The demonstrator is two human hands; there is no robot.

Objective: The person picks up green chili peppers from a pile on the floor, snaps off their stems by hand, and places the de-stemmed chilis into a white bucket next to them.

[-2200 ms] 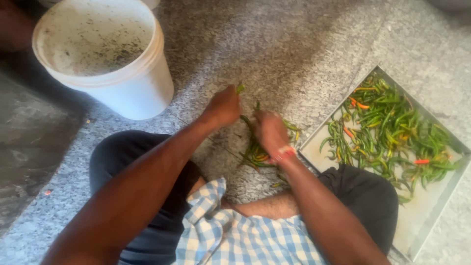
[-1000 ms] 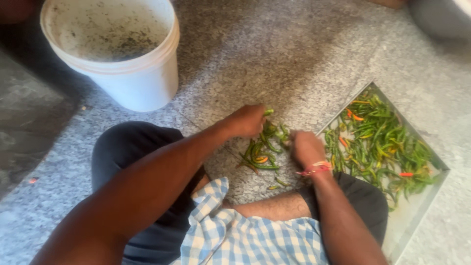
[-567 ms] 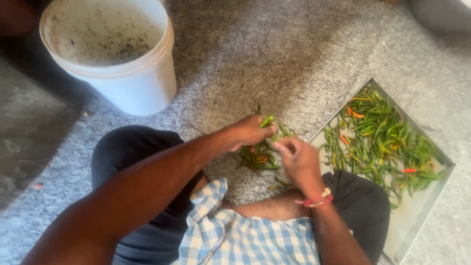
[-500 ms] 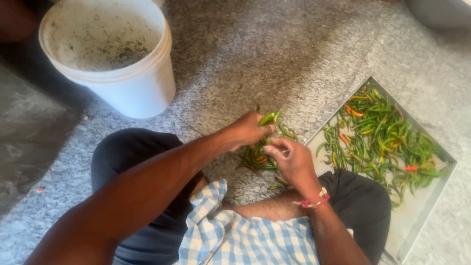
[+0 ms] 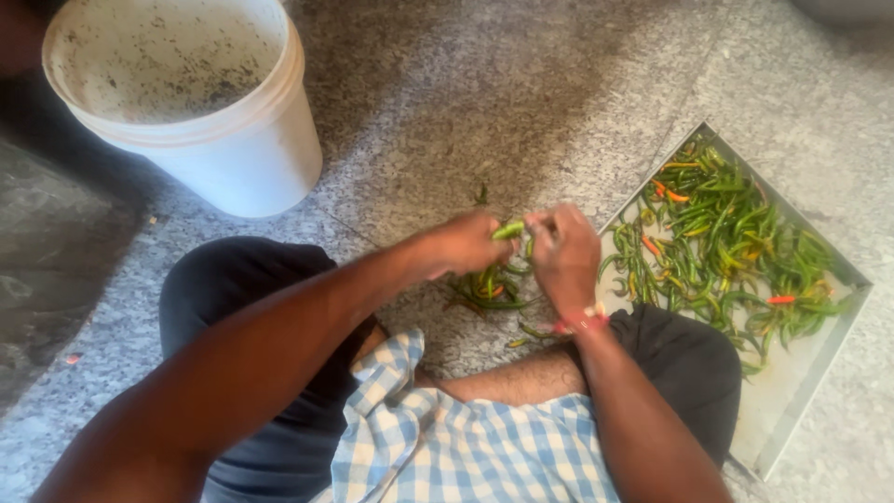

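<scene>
My left hand (image 5: 466,244) and my right hand (image 5: 562,253) meet over the floor, both pinching one green chili (image 5: 509,229) between their fingertips. Just below them lies a small pile of green and orange chilies (image 5: 489,287) on the grey stone floor. A red thread band circles my right wrist. To the right, a shallow metal tray (image 5: 792,391) holds a large heap of green chilies with a few red and orange ones (image 5: 722,247).
A white plastic bucket (image 5: 233,158), its inside speckled with dark bits, stands at the upper left on the floor. My crossed legs in dark shorts and a blue checked shirt fill the bottom. A lone stem lies above the hands.
My right hand went to the tray, then came back to the left hand. Both hands now hold one green chili together above the small pile.
</scene>
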